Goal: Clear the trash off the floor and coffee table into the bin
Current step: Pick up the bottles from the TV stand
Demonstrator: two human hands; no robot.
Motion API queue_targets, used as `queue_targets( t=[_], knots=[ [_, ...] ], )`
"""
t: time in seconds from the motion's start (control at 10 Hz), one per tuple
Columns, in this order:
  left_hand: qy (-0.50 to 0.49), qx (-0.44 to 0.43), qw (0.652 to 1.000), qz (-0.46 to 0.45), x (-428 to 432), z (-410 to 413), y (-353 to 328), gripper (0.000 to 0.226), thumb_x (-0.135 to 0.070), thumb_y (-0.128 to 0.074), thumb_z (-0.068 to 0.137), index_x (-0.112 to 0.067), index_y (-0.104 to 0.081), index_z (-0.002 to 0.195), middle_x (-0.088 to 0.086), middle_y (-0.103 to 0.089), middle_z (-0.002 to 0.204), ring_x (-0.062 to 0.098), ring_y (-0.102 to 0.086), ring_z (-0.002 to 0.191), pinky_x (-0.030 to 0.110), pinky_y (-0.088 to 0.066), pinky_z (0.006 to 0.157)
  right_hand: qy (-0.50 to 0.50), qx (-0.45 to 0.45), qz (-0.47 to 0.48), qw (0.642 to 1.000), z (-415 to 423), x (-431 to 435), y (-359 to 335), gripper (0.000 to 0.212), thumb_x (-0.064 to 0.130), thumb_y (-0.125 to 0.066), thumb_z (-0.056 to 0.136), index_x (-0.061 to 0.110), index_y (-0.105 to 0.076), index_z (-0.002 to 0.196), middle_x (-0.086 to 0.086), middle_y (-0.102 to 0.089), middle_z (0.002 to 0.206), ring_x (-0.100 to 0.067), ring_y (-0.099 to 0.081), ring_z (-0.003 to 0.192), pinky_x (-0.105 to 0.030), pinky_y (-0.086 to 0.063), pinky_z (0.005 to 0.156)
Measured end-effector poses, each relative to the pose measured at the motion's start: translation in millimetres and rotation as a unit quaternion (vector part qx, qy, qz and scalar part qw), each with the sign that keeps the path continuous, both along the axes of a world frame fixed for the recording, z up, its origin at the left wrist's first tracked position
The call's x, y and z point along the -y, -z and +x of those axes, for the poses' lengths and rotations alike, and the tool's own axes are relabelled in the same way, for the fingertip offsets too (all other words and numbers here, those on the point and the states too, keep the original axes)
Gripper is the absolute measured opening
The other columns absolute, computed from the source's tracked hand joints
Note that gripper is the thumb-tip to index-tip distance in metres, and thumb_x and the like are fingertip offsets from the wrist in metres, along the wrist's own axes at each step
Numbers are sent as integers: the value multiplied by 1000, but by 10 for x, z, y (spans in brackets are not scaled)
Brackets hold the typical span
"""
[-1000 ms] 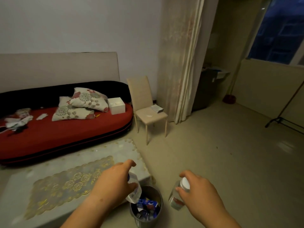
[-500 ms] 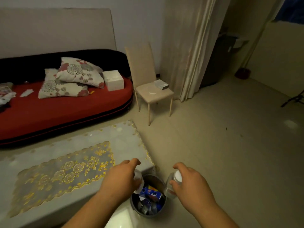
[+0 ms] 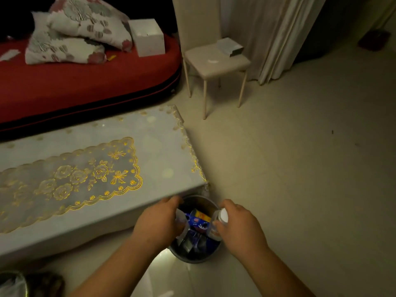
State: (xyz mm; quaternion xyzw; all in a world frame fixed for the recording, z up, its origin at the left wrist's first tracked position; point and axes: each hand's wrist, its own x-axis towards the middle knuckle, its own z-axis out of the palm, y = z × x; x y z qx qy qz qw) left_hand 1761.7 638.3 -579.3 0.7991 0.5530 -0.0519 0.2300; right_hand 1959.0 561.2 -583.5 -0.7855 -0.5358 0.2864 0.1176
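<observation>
Bin (image 3: 194, 258) stands on the floor (image 3: 300, 189) just beside the table's (image 3: 154, 146) near corner, with wrappers (image 3: 197, 217) inside. Bare floor lies open to its right, and the chair (image 3: 214, 61) is well apart beyond. The left hand (image 3: 159, 221) curls round a clear bottle (image 3: 181, 225) over the bin's left rim, and the right hand (image 3: 240, 227) grips a capped bottle (image 3: 218, 221) over the right rim.
</observation>
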Motion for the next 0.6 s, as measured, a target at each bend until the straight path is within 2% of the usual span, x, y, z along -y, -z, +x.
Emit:
queue_targets(
  t=[0.2,0.3,0.4,0.6],
  knots=[
    [2,-14,1000,-15,-136,63,890,54,-47,-63,89,-36,-43,138,-4,-60,124,19,-62,102,29,-49,78,-10,-14,-24,1000,-43,-157,939,40,41,-68,87,33,-50,122,3,-61,121,-20,-60,107,-33,-53,88],
    [-8,-10,999,-29,-166,49,1190,54,-47,-64,88,-37,-44,137,-5,-57,122,19,-62,101,30,-51,78,-16,-16,-36,999,-85,-217,1245,39,42,-67,87,33,-50,120,2,-62,119,-23,-61,105,-37,-54,86],
    [-4,-10,999,-35,-183,34,1376,54,-48,-67,86,-38,-46,134,-3,-59,122,21,-63,103,32,-52,80,-18,-17,-40,999,-114,-250,1447,41,43,-68,85,33,-50,121,2,-62,119,-23,-61,106,-36,-54,86],
    [3,-6,1000,-16,-220,-26,1446,53,-56,-65,81,-41,-48,129,-9,-60,121,18,-65,98,31,-54,75,-25,-5,-18,999,-110,-252,1539,42,50,-67,84,35,-49,118,3,-63,115,-21,-60,104,-35,-54,79]
  ],
)
